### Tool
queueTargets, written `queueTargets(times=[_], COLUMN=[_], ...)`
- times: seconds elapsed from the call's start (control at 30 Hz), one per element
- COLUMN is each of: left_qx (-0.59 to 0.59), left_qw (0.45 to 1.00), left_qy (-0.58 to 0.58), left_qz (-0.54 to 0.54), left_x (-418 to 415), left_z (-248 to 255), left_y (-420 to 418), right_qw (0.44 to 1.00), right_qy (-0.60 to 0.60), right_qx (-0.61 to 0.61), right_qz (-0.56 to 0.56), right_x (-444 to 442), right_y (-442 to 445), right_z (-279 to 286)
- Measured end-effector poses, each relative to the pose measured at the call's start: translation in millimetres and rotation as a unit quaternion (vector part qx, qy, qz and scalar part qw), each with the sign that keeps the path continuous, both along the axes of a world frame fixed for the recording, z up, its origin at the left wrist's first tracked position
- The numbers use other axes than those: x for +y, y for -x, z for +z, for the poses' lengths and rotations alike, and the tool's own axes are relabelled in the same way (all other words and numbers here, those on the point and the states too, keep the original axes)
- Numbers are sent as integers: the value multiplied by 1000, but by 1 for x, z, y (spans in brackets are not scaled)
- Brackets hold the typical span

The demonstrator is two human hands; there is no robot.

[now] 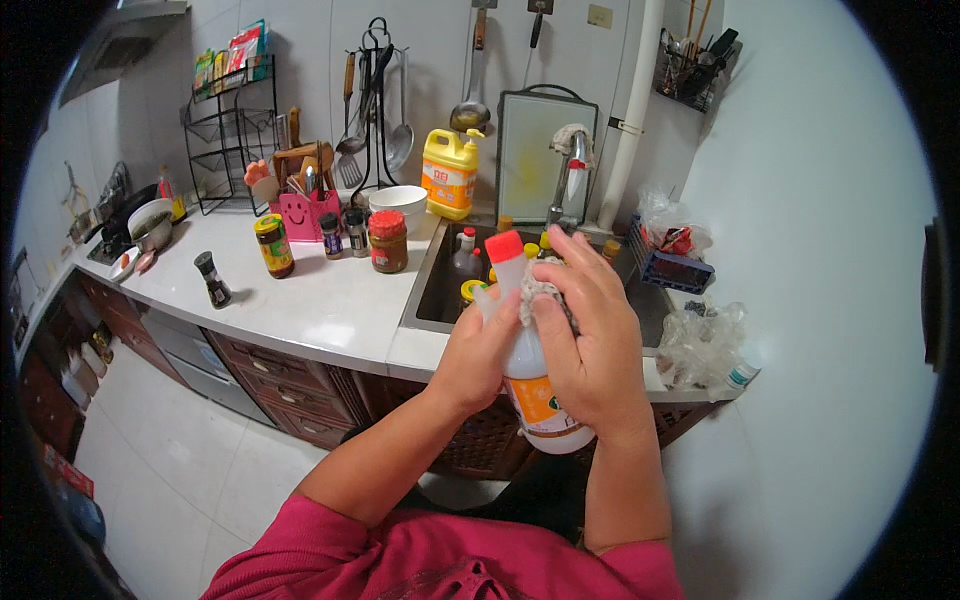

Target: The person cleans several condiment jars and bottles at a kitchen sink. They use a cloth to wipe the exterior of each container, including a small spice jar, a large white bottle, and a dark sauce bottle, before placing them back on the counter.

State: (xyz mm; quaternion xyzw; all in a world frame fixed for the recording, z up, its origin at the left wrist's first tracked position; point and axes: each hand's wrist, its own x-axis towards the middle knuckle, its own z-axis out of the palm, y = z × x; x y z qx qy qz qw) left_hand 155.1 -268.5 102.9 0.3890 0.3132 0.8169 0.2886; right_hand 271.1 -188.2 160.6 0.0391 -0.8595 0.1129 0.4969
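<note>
A translucent white plastic bottle [525, 352] with a red cap [504, 246] and an orange label is held tilted in front of the sink, its base towards me. My left hand [476, 345] grips it by the neck and upper side. My right hand [592, 330] presses a crumpled beige cloth [541, 289] against the bottle's shoulder, fingers spread over it. Behind my hands, the steel sink [427, 300] holds several bottles and jars with red, yellow and brown caps, partly hidden by my hands.
On the counter [330, 315] left of the sink stand a pepper grinder [213, 280], a yellow-lidded jar [274, 246], a red-lidded jar [388, 241] and a white bowl [399, 201]. A yellow detergent jug [450, 176] is behind. The faucet [562, 180] rises over the sink; plastic bags [701, 345] lie right.
</note>
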Motion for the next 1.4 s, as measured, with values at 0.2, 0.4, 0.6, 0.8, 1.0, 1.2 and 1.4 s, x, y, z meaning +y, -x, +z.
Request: queueTargets(times=[0.2,0.4,0.6,0.8,1.0,1.2,1.4], left_qx=[22,31,81,6,269,415,328], left_qw=[999,996,986,984,959,892,939], left_qy=[9,15,63,43,87,58,80], left_qz=[-29,-83,-133,-174,31,171,71], left_x=[-17,-21,-27,-30,-30,-32,-33], left_z=[2,2,3,-3,-12,-15,-15], left_y=[10,15,19,27,39,35,34], right_qw=[997,996,969,998,999,996,990], right_qy=[-77,29,218,45,22,-21,-74], right_qx=[5,82,-65,-53,-32,-73,-91], right_qz=[23,22,94,6,10,54,78], right_x=[-21,-8,7,-2,13,0,19], right_y=[-19,-14,1,1,-21,-11,-3], right_z=[-16,-40,12,2,-17,23,13])
